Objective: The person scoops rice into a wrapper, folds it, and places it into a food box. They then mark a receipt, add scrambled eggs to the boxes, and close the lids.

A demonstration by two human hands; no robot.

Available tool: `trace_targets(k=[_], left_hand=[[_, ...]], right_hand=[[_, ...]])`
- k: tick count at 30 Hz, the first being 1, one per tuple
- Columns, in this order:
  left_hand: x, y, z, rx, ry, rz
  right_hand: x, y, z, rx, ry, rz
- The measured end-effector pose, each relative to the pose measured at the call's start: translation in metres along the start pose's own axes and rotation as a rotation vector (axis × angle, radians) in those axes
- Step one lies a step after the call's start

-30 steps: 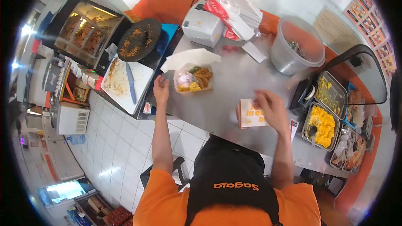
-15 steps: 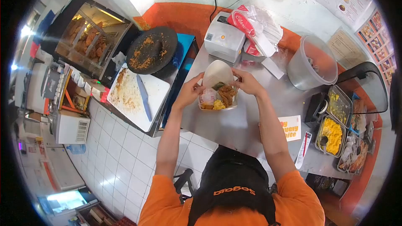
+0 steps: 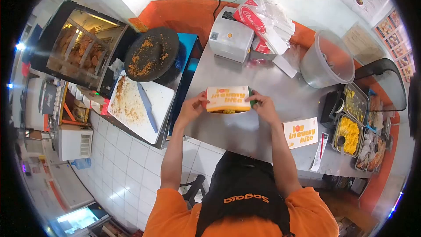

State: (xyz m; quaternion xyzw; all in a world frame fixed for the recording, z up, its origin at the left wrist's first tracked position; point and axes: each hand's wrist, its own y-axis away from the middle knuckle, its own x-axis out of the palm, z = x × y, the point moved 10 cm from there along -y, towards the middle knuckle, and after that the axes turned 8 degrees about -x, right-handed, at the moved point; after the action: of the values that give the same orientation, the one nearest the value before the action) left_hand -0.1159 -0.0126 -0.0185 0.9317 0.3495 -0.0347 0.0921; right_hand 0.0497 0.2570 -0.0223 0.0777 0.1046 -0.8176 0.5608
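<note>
In front of me on the steel table sits a paper food box (image 3: 229,98), its printed lid folded down over the food. A strip of yellow food shows at the gap along the near edge; the rest is hidden under the lid. My left hand (image 3: 193,106) grips the box's left side, fingers bent at its corner. At the right side my right hand (image 3: 264,106) holds the other corner, thumb and fingers pressed to the lid's edge. Right of my right forearm lies another printed box or card (image 3: 301,132) with the same lettering.
A white cutting board (image 3: 131,120) with a blue knife (image 3: 147,105) lies left, below a stone mortar (image 3: 152,55). Behind stand a label printer (image 3: 231,39) and plastic packs (image 3: 267,24). To the right are a clear bucket (image 3: 326,61) and a tray of yellow food (image 3: 349,134).
The box's lid, upright before with chicken and other food showing, has come down towards me over the food. Both hands have moved down along with it to the box's sides.
</note>
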Motion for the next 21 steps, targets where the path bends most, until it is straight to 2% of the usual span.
trace_targets(k=[2,3,6,9,12,15,18,21], left_hand=[[0.010,-0.003,0.032,-0.005,0.232,0.048],[0.010,-0.002,0.027,-0.061,0.190,0.053],[0.014,0.013,-0.012,-0.226,0.080,0.109],[0.012,0.029,-0.025,-0.365,-0.046,0.180],[0.018,0.058,-0.013,-0.444,-0.026,0.179],[0.021,0.074,-0.006,-0.360,-0.020,0.154],[0.018,0.079,0.003,-0.403,0.049,0.200],[0.019,0.084,0.003,-0.451,-0.015,0.191]], right_hand=[[0.021,0.019,-0.020,0.104,-0.143,0.070],[0.029,0.023,-0.034,0.085,-0.284,0.069],[0.023,0.030,0.006,0.037,-0.296,0.022],[0.020,0.051,0.035,0.000,-0.045,0.155],[0.015,0.071,0.071,0.249,0.063,0.218],[0.018,0.080,0.076,0.125,0.068,0.241],[0.024,0.083,0.064,0.022,0.112,0.292],[0.029,0.085,0.053,0.041,-0.006,0.344]])
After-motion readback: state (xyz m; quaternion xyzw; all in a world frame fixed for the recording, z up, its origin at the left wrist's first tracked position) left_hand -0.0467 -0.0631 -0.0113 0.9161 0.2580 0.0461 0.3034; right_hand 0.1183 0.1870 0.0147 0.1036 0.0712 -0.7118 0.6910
